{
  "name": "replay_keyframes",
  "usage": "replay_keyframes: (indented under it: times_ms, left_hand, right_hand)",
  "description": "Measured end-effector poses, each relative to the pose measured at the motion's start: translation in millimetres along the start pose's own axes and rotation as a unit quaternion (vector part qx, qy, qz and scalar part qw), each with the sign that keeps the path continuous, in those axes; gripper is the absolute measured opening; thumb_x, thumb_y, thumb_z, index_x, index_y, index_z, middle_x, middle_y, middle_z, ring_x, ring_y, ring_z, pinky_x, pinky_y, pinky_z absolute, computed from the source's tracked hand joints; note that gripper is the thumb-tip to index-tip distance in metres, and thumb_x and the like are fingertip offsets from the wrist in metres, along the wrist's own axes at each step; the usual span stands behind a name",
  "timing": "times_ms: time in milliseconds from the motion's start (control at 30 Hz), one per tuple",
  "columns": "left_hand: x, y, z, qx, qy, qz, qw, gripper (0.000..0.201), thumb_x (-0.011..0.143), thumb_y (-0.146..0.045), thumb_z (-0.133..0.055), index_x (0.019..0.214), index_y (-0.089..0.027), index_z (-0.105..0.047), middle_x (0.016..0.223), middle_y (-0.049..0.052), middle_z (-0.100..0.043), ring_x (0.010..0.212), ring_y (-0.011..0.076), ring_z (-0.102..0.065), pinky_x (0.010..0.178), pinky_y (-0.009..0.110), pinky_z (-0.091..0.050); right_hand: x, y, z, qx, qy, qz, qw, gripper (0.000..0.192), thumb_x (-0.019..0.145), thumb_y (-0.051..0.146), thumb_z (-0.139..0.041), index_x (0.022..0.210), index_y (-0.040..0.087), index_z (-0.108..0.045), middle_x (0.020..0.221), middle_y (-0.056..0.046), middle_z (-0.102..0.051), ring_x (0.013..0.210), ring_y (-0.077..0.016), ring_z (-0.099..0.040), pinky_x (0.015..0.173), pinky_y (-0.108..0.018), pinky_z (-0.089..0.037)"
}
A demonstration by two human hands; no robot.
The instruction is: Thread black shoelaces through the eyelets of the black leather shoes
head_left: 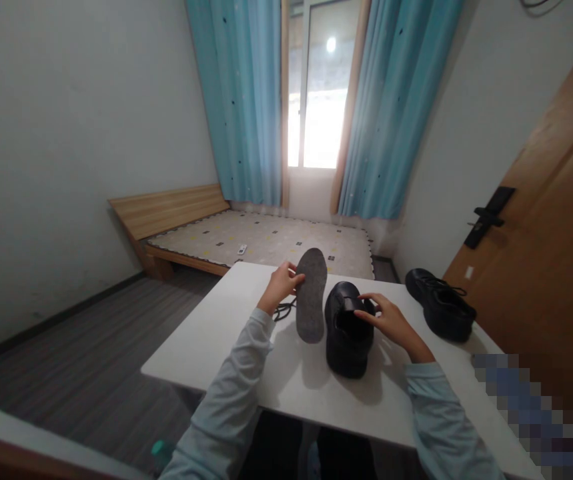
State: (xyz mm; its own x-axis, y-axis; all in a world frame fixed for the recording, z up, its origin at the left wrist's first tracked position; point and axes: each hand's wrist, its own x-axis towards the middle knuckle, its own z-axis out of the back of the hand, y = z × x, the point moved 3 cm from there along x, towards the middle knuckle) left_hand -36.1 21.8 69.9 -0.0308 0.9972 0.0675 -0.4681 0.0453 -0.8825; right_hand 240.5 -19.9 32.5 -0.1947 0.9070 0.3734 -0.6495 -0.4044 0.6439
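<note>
Smooth and white, a table (191,347) spans the foreground. Over it, the left hand (282,287) pinches the edge of a flat, round-ended grey insole (312,300); the right hand (385,317) grasps the opening of a chunky black shoe (347,357) just beside it, its inside too dark to read. Thin dark laces (285,309) run partly hidden behind the insole. Farther right sits another shoe (439,303), near a wooden door (546,220) that is cut off, its lower part blurred by pixel blocks.
</note>
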Motion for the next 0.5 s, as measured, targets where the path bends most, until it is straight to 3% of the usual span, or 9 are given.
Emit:
replay_keyframes:
  times_ms: [67,167,300,400,500]
  left_hand:
    - [-3.3,8.7,-16.0,-0.041,0.042,0.011,0.998,0.020,0.081,-0.020,-0.060,0.096,-0.014,-0.049,0.083,0.003,-0.064,0.062,0.0098,-0.062,0.052,0.020,-0.052]
    - [-4.3,33.6,-38.7,0.011,0.092,0.046,0.995,0.020,0.080,-0.019,-0.061,0.095,-0.015,-0.047,0.089,0.005,-0.064,0.062,0.0099,-0.063,0.051,0.020,-0.052]
    - [-5.0,58.2,-52.0,0.139,0.089,0.059,0.984,0.026,0.076,-0.025,-0.066,0.093,-0.015,-0.050,0.094,0.009,-0.065,0.069,0.0161,-0.066,0.057,0.024,-0.052]
    - [-8.5,59.6,-51.4,0.228,0.064,0.036,0.971,0.032,0.072,-0.034,-0.070,0.093,-0.016,-0.054,0.096,0.012,-0.066,0.087,0.0238,-0.066,0.071,0.030,-0.051]
    - [-11.9,55.9,-48.8,0.347,0.040,0.020,0.937,0.040,0.069,-0.045,-0.070,0.094,-0.017,-0.057,0.101,0.014,-0.066,0.099,0.0295,-0.063,0.078,0.035,-0.048]
  right_hand:
    - [0.2,-0.1,1.8,-0.001,0.006,-0.005,1.000,0.043,0.073,0.051,-0.064,0.103,0.020,-0.063,0.109,-0.011,-0.062,0.078,-0.0209,-0.063,0.071,-0.036,-0.054]
    - [0.6,0.2,4.2,-0.007,0.012,-0.017,1.000,0.045,0.072,0.051,-0.065,0.104,0.020,-0.063,0.109,-0.011,-0.063,0.077,-0.0208,-0.063,0.071,-0.036,-0.053]
    - [0.6,1.2,5.5,-0.014,0.015,-0.022,1.000,0.046,0.071,0.052,-0.065,0.103,0.019,-0.063,0.109,-0.011,-0.063,0.076,-0.0209,-0.063,0.071,-0.036,-0.053]
    - [0.4,0.8,5.4,-0.016,0.014,-0.029,0.999,0.047,0.071,0.053,-0.065,0.103,0.020,-0.063,0.109,-0.010,-0.064,0.074,-0.0210,-0.063,0.070,-0.036,-0.052]
    - [0.0,0.4,5.6,-0.022,0.016,-0.034,0.999,0.047,0.071,0.054,-0.064,0.103,0.019,-0.064,0.109,-0.010,-0.064,0.075,-0.0213,-0.062,0.071,-0.036,-0.052]
